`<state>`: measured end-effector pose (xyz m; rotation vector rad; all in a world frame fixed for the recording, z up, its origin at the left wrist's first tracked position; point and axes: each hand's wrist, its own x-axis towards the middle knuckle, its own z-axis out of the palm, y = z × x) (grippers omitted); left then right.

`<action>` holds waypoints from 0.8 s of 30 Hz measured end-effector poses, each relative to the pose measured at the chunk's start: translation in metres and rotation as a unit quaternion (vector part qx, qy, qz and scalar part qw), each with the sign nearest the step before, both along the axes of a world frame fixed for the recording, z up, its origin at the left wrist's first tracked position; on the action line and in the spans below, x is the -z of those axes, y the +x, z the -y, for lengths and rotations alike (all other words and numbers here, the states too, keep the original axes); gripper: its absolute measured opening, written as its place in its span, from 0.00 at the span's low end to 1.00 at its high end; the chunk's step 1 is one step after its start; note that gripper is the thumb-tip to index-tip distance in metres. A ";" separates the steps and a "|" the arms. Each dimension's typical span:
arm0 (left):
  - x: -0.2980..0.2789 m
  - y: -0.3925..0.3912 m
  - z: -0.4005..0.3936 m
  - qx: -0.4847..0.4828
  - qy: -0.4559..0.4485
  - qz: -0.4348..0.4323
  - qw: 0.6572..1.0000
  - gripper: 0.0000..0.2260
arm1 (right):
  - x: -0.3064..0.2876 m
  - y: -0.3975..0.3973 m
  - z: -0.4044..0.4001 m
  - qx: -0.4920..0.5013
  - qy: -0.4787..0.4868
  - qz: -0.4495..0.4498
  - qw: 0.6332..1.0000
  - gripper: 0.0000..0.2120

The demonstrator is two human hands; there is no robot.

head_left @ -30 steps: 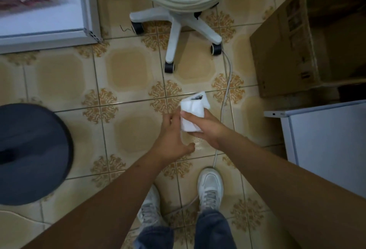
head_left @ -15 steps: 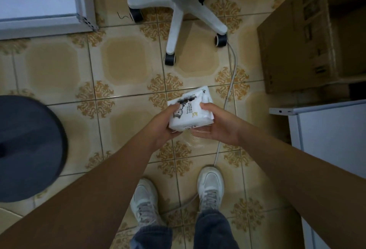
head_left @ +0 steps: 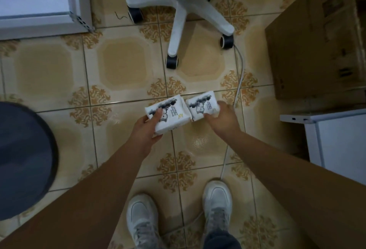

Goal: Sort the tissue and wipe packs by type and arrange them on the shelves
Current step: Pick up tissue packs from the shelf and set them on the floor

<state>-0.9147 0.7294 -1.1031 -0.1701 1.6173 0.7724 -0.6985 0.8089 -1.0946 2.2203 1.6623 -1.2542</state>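
Two small white tissue packs with black print are held side by side above the tiled floor. My left hand grips the left pack, thumb on its printed top and fingers under it. My right hand grips the right pack from its right end, fingers curled over the edge. The two packs almost touch along their inner sides. No shelves show in this view.
A white wheeled stool base stands just ahead, with a grey cable running past my feet. A cardboard box sits at right above a white cabinet. A dark round object fills the left, a white freezer the top left.
What both hands held together as one bundle is now split: the left hand has drawn one pack leftward and the right hand holds the other. The view has tilted slightly.
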 end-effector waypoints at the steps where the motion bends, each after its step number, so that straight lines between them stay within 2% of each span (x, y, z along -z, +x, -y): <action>1: 0.010 -0.001 0.001 0.003 0.004 -0.013 1.000 0.22 | 0.010 0.005 -0.007 -0.044 0.016 0.023 0.999 0.38; 4: 0.045 -0.003 0.002 0.040 0.026 -0.064 0.997 0.20 | 0.042 0.014 -0.026 -0.209 0.004 0.089 0.974 0.51; 6: 0.062 -0.003 0.001 0.069 0.047 -0.088 0.993 0.17 | 0.056 0.014 -0.031 -0.294 -0.008 0.101 0.950 0.53; 7: 0.072 -0.002 0.000 0.079 0.055 -0.092 0.991 0.15 | 0.063 0.013 -0.032 -0.303 -0.019 0.090 0.949 0.52; 9: 0.086 0.002 -0.003 0.089 0.072 -0.111 0.987 0.14 | 0.076 0.009 -0.028 -0.269 -0.023 0.059 0.961 0.50; 11: 0.098 0.010 -0.007 0.125 0.078 -0.182 0.972 0.18 | 0.085 0.006 -0.020 -0.211 -0.004 0.049 0.976 0.46; 13: 0.103 0.017 -0.008 0.168 0.043 -0.261 0.950 0.28 | 0.088 0.004 -0.011 -0.174 0.012 0.042 0.984 0.44; 15: 0.104 0.020 -0.006 0.158 -0.013 -0.265 0.951 0.36 | 0.088 0.003 -0.005 -0.163 0.014 0.034 0.986 0.42; 20: 0.099 0.025 -0.007 0.130 -0.026 -0.236 0.963 0.29 | 0.082 0.007 -0.004 -0.178 0.017 0.040 0.983 0.39; 24: 0.100 0.029 -0.009 0.111 -0.035 -0.224 0.968 0.27 | 0.077 0.008 -0.007 -0.216 0.022 0.045 0.975 0.39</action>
